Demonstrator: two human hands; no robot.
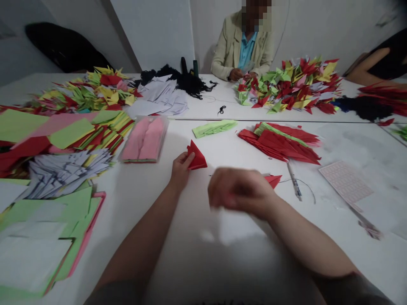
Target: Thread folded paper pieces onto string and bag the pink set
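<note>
My left hand (180, 168) pinches a folded red paper triangle (197, 157) by its left corner, just above the white table (197, 237). My right hand (238, 191) hovers to the right of it, blurred by motion; its fingers curl inward and I cannot make out whether they hold anything. A small folded red piece (273, 180) lies on the table just beyond the right hand. A pile of folded red pieces (282, 144) sits farther back to the right, with a few green folded sheets (214, 127) beside it.
Stacks of green, pink, red and white paper (54, 178) fill the left side, with a clear pink-paper packet (144, 139). A pen (294, 182) and a printed sheet (346, 182) lie right. Across the table, a person (243, 51) works beside a colourful pile of folded pieces (292, 84). Black yarn (190, 82) lies behind.
</note>
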